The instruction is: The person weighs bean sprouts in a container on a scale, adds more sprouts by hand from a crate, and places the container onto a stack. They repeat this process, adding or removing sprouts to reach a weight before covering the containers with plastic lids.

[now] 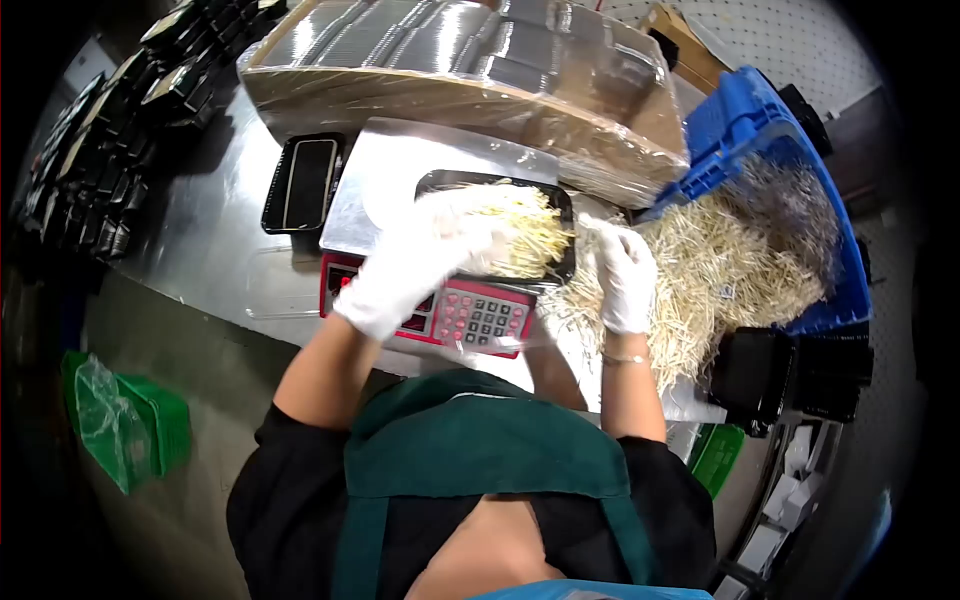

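My left hand (420, 260), in a white glove, reaches over a black plastic tray (568, 262) of pale yellow bean sprouts (530, 235). Glare washes out its fingers, so their grip cannot be made out. The tray rests on the metal plate of a red digital scale (480, 318). My right hand (625, 280), also gloved, is just right of the tray, at the edge of a large heap of bean sprouts (700, 260). Its fingers are curled together; what is between the fingertips is too small to tell.
A box (480, 110) of clear plastic lids stands behind the scale. A tipped blue crate (845, 240) holds part of the heap. A phone (310, 185) lies in a black tray at left. Black trays (755, 375) sit at right; stacked packs (100, 160) stand far left.
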